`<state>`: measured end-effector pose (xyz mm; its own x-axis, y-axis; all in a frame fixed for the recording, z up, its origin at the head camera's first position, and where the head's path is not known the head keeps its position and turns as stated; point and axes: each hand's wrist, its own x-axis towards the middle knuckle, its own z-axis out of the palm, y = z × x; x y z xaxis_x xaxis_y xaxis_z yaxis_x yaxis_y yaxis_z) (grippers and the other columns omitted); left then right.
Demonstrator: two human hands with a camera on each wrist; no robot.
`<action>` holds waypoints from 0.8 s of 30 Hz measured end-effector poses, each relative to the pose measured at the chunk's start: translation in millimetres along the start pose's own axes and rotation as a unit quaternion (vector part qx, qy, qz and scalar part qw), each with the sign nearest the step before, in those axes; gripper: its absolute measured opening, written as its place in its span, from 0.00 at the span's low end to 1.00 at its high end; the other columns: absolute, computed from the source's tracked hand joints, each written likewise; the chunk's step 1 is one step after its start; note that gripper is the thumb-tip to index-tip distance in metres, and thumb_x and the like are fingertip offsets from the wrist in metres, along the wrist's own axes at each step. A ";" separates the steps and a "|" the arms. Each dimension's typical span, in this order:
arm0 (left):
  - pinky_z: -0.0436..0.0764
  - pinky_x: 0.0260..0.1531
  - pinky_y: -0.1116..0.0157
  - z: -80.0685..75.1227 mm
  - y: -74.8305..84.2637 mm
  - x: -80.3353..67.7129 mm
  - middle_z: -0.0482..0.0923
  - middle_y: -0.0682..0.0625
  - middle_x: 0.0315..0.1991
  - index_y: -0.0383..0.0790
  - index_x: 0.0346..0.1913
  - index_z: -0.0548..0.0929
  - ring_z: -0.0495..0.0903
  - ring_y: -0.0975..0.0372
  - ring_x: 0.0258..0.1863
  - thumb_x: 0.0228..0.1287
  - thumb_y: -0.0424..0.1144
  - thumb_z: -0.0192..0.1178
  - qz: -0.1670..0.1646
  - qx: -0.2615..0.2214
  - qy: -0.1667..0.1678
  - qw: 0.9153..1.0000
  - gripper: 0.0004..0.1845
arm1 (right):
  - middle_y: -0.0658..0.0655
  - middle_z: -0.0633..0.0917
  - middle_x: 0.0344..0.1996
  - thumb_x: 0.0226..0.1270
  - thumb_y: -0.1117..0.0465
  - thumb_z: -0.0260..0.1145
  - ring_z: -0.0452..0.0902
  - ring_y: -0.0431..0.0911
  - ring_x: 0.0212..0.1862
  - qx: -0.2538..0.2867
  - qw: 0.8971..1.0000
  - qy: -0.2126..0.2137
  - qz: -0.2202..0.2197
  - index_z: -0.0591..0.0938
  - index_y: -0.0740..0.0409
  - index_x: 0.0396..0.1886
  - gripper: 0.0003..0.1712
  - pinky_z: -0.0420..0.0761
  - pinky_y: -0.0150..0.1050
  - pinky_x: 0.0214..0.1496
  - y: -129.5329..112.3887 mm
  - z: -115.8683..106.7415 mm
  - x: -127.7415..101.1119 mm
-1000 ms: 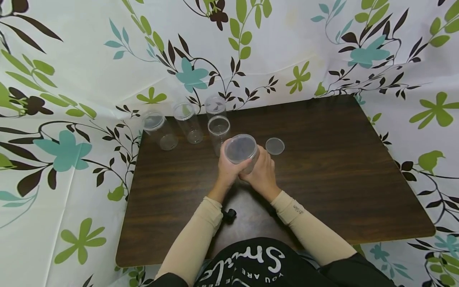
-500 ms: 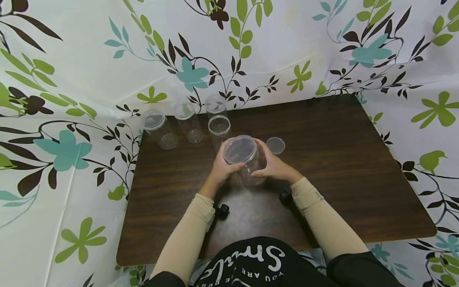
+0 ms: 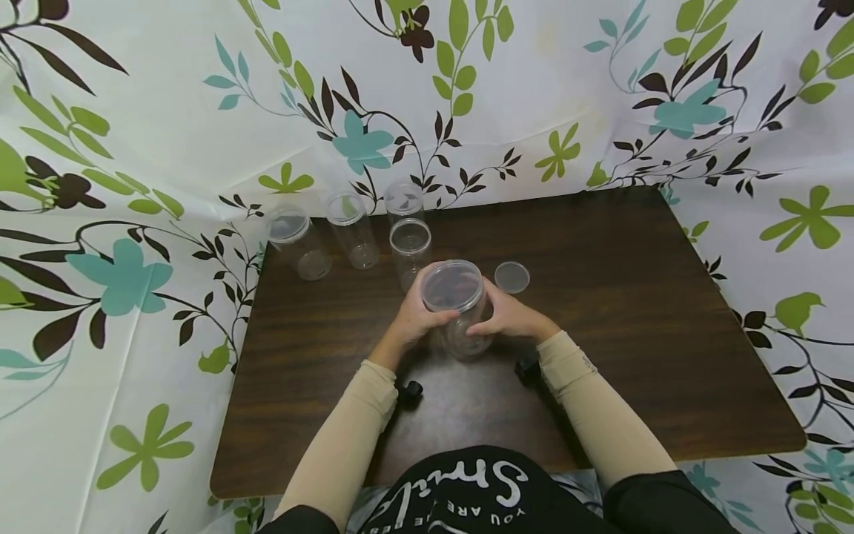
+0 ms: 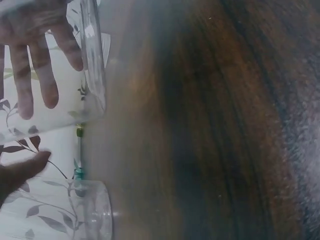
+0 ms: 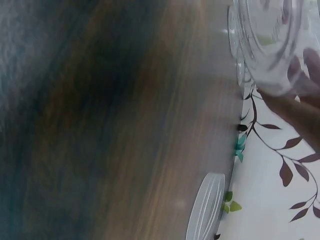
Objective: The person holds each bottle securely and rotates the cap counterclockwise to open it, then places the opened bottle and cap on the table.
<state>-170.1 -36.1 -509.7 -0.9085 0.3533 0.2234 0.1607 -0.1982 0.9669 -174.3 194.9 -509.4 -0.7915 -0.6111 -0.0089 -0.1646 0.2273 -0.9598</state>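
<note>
A clear plastic jar (image 3: 460, 311) with a clear lid on its top is held between both hands at the middle of the dark wooden table (image 3: 634, 334). My left hand (image 3: 419, 317) grips its left side, and my right hand (image 3: 508, 319) grips its right side, fingers curled round the wall. The jar tilts slightly toward me, its base at or just above the tabletop. The left wrist view shows fingers (image 4: 37, 75) through the jar (image 4: 90, 60). In the right wrist view the jar (image 5: 272, 45) fills the top right.
A loose clear lid (image 3: 511, 277) lies just right of the held jar, also seen as a lid (image 5: 205, 207) on edge. Several clear jars stand at the table's back left: jar (image 3: 296, 241), jar (image 3: 352, 230), jar (image 3: 410, 248). Floral cloth (image 3: 133, 148) surrounds the table.
My right hand has moved from beneath the jar to its right side. The jar has come down slightly toward the table. The other jars and the loose lid have not moved.
</note>
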 end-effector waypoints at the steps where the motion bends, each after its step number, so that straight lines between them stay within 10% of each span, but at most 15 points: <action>1: 0.63 0.69 0.49 0.6 1.2 0.0 0.67 0.36 0.69 0.33 0.74 0.61 0.67 0.45 0.66 0.42 0.48 0.85 -0.004 0.016 0.005 1.000 0.59 | 0.62 0.67 0.70 0.53 0.62 0.82 0.64 0.55 0.69 -0.013 1.000 0.016 -0.001 0.53 0.56 0.80 0.62 0.60 0.57 0.73 -0.9 2.8 -0.4; 6: 0.68 0.66 0.55 8.3 3.7 2.4 0.71 0.44 0.68 0.39 0.74 0.63 0.71 0.54 0.64 0.47 0.27 0.78 -0.029 0.114 0.054 0.992 0.50 | 0.63 0.64 0.73 0.48 0.63 0.84 0.60 0.56 0.73 -0.083 0.990 0.110 -0.018 0.52 0.60 0.79 0.65 0.57 0.56 0.75 -1.0 15.3 3.5; 9: 0.69 0.65 0.54 14.5 2.6 3.4 0.71 0.46 0.67 0.41 0.74 0.62 0.71 0.53 0.64 0.48 0.32 0.79 -0.032 0.125 0.086 0.988 0.50 | 0.65 0.67 0.70 0.45 0.61 0.86 0.64 0.57 0.70 -0.126 0.976 0.175 -0.029 0.55 0.63 0.76 0.64 0.63 0.55 0.73 -1.4 26.0 7.1; 17: 0.68 0.66 0.57 28.9 3.4 6.3 0.71 0.46 0.67 0.40 0.74 0.61 0.72 0.55 0.64 0.48 0.35 0.80 -0.035 0.122 0.132 0.983 0.51 | 0.72 0.73 0.60 0.40 0.52 0.88 0.72 0.65 0.61 -0.286 0.901 0.323 -0.050 0.60 0.72 0.70 0.64 0.70 0.63 0.62 -3.0 51.4 6.3; 20: 0.68 0.67 0.57 29.0 4.8 6.1 0.71 0.46 0.67 0.40 0.73 0.61 0.72 0.55 0.64 0.48 0.35 0.80 -0.033 0.121 0.128 0.984 0.51 | 0.73 0.71 0.61 0.40 0.55 0.89 0.69 0.65 0.63 -0.273 0.909 0.308 -0.058 0.57 0.73 0.71 0.65 0.68 0.62 0.65 -3.7 50.1 3.9; 24: 0.68 0.67 0.53 24.9 5.5 4.1 0.71 0.45 0.67 0.40 0.73 0.62 0.72 0.53 0.65 0.47 0.35 0.81 -0.028 0.126 0.123 0.984 0.51 | 0.71 0.66 0.67 0.45 0.60 0.87 0.62 0.62 0.69 -0.201 0.951 0.225 -0.071 0.52 0.69 0.75 0.66 0.63 0.59 0.71 -3.5 36.7 -1.6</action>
<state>-163.4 -13.0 -500.4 -0.9797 0.1185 0.1619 0.1697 0.0590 0.9837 -150.9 167.2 -516.4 -0.9015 -0.2907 0.3206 -0.4283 0.4935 -0.7570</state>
